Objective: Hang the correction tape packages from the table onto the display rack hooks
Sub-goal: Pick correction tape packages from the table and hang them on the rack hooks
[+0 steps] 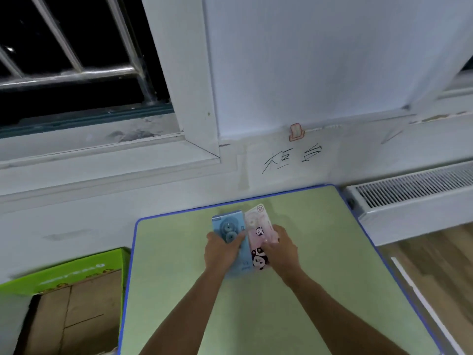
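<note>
Two correction tape packages lie side by side on the green table point(320, 290) near its far edge. My left hand point(222, 252) rests on the blue package point(228, 221), fingers curled over its lower half. My right hand point(280, 249) covers the right side of the pink panda package point(258, 226), fingertips pressing on it. Both packages still touch the tabletop. No display rack or hooks show in this view, apart from one small pink hook point(296, 132) stuck on the wall below the window.
An open green cardboard box point(66, 285) stands on the floor left of the table. A white radiator point(419, 198) runs along the wall at the right. The wall and window sill lie straight ahead; wooden floor shows at the right.
</note>
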